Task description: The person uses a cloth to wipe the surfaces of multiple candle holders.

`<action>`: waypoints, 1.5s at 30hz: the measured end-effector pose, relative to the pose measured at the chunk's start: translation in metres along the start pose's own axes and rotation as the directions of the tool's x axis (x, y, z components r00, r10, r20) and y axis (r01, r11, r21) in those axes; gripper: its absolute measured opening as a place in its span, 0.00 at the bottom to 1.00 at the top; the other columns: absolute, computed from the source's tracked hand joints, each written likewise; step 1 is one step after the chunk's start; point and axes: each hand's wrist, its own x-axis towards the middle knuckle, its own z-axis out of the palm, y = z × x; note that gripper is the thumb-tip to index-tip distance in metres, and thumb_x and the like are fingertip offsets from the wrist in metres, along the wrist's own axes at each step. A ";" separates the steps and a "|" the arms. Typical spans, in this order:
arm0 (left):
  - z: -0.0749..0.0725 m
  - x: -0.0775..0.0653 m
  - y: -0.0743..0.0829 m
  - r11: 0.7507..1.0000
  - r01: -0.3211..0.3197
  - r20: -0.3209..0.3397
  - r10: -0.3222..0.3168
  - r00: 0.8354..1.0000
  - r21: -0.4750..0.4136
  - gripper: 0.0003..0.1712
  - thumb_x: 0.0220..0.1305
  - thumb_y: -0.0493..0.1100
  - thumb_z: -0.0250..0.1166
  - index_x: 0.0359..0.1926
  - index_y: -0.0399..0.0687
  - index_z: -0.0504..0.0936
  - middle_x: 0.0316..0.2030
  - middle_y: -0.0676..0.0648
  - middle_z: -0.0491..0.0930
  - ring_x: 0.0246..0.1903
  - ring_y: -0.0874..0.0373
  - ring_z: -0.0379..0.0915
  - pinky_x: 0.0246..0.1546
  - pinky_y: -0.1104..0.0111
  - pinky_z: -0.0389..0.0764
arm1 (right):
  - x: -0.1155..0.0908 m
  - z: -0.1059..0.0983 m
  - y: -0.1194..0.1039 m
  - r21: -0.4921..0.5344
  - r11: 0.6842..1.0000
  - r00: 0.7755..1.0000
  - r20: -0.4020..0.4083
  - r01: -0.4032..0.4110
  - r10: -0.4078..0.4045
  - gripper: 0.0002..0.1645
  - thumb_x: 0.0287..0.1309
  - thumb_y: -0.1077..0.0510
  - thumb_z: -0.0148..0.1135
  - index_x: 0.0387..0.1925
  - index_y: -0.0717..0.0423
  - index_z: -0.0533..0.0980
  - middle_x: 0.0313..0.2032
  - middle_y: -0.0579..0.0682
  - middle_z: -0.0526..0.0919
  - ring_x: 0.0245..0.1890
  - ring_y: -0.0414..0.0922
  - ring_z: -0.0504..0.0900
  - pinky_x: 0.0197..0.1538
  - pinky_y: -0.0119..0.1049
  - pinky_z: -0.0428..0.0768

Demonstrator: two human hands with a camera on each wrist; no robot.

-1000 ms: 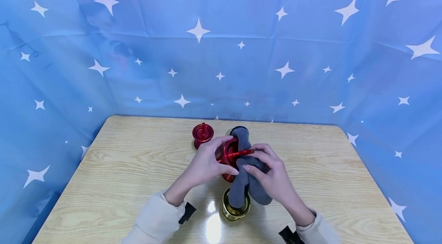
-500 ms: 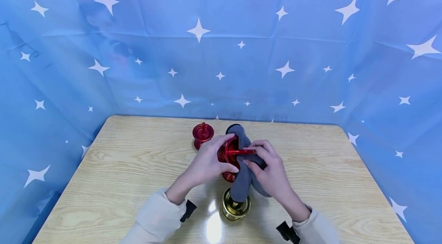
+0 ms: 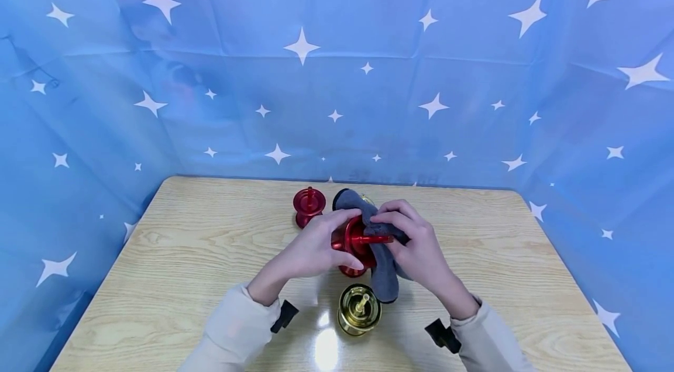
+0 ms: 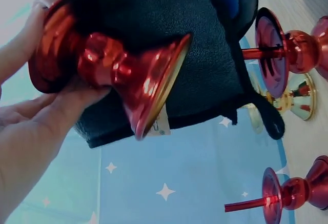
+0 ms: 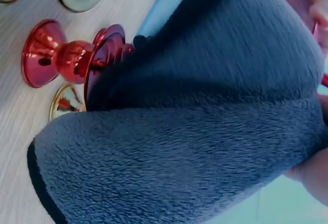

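Note:
My left hand [image 3: 316, 246] grips a shiny red metal candle holder [image 3: 357, 237] by its dish, thumb in front and fingers behind. The holder is tipped over in the air, its spike pointing right. My right hand [image 3: 418, 249] pinches a grey plush cloth [image 3: 385, 278] against the dish, close to the spike. In the left wrist view the cloth's dark, bound side [image 4: 169, 34] hangs behind the holder's flared base [image 4: 154, 83]. The draped cloth [image 5: 169, 157] fills much of the right wrist view and hides most of the held holder there.
A second red holder [image 3: 309, 202] stands at the back left. Under my hands another red one [image 3: 351, 271] shows partly. A gold holder [image 3: 359, 309] stands in front, spike up. Behind the cloth a further gold one [image 3: 367, 199] peeks out. All stand on the wooden table [image 3: 210, 231].
The cloth has swung round the dish: its top end moved left, its lower end moved right, uncovering the front gold holder. My right hand rose slightly; the left hand keeps its grip.

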 end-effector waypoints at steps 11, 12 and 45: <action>-0.003 -0.002 -0.005 1.000 -0.008 -0.129 0.006 0.992 -0.019 0.43 0.43 0.36 0.74 0.62 0.41 0.66 0.55 0.44 0.71 0.53 0.53 0.68 0.51 0.60 0.72 | -0.011 0.012 -0.012 0.006 0.981 0.981 -0.010 -0.193 0.193 0.17 0.38 0.74 0.70 0.33 0.60 0.78 0.39 0.51 0.75 0.40 0.46 0.76 0.38 0.41 0.78; -0.004 -0.002 -0.005 1.000 -0.022 -0.108 0.020 0.994 -0.017 0.43 0.44 0.37 0.74 0.62 0.40 0.65 0.55 0.43 0.71 0.54 0.53 0.67 0.51 0.61 0.71 | -0.010 0.012 -0.011 0.007 0.983 0.983 -0.010 -0.185 0.185 0.17 0.37 0.74 0.70 0.33 0.60 0.78 0.39 0.51 0.75 0.40 0.46 0.76 0.39 0.41 0.77; 0.015 0.004 -0.021 0.875 0.014 -0.202 -0.128 0.971 -0.485 0.26 0.58 0.29 0.60 0.59 0.33 0.68 0.51 0.34 0.73 0.37 0.49 0.78 0.36 0.66 0.80 | -0.014 0.015 -0.009 0.296 0.882 0.893 -0.152 -0.367 0.423 0.14 0.44 0.76 0.65 0.36 0.65 0.76 0.45 0.59 0.75 0.46 0.47 0.75 0.45 0.22 0.74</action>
